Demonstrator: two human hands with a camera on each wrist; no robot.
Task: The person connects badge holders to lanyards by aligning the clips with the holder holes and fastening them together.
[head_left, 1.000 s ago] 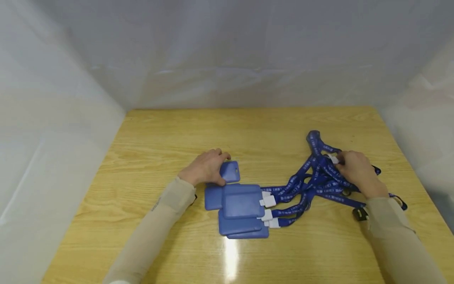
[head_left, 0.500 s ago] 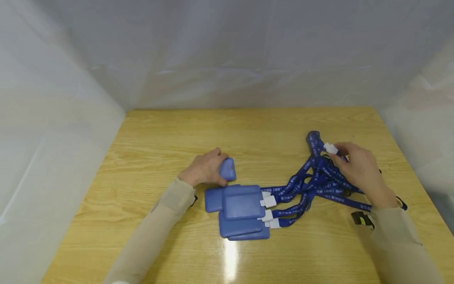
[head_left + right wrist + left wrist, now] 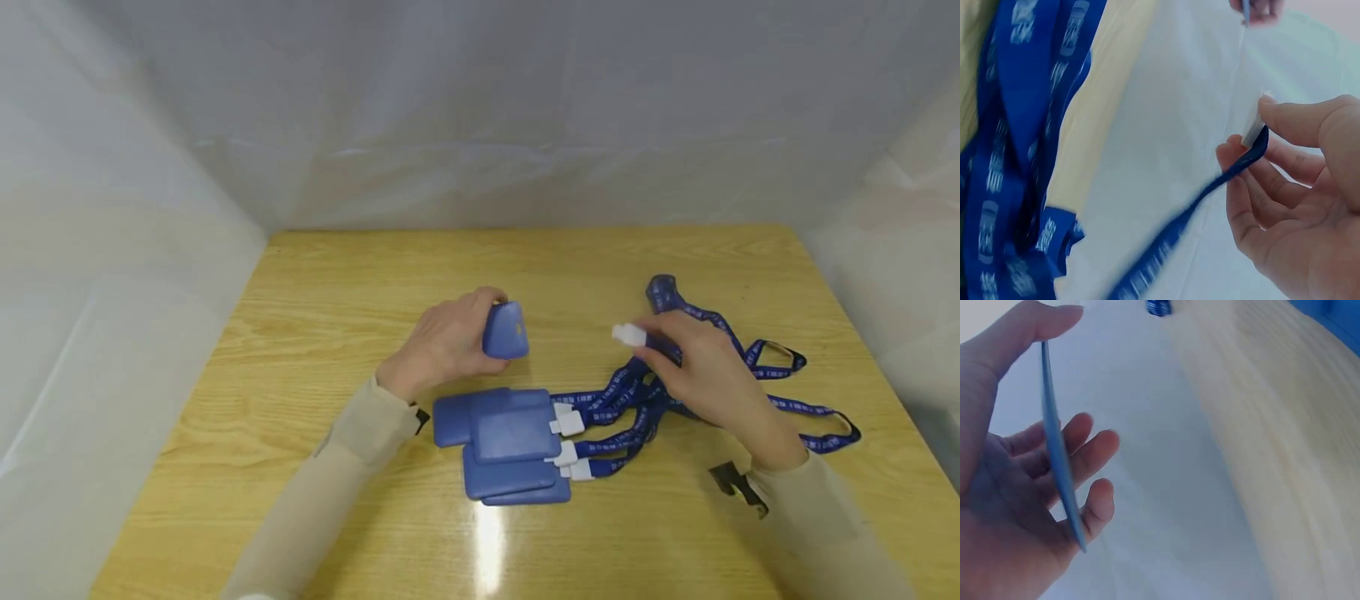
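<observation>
My left hand (image 3: 450, 343) grips a blue badge holder (image 3: 506, 331) by its edges, thumb on one side and fingers on the other, raised off the table. The left wrist view shows this badge holder (image 3: 1059, 447) edge-on, and its slot faces right in the head view. My right hand (image 3: 708, 371) pinches the white clip (image 3: 630, 335) of a blue lanyard between thumb and fingers. From that clip the lanyard strap (image 3: 1175, 228) trails down in the right wrist view. Under the right hand lies a heap of blue printed lanyards (image 3: 660, 392), partly hidden by it.
Several blue badge holders (image 3: 513, 425) lie overlapped on the wooden table (image 3: 360, 275), with white clips (image 3: 570, 424) attached at their right side. Lanyard loops (image 3: 780, 358) spread toward the table's right side. Pale sheeting (image 3: 480, 117) stands behind and at both sides.
My left hand has lifted the badge holder off the table and moved slightly right. The right hand picked the white clip up from the heap and carried it left, toward the badge holder.
</observation>
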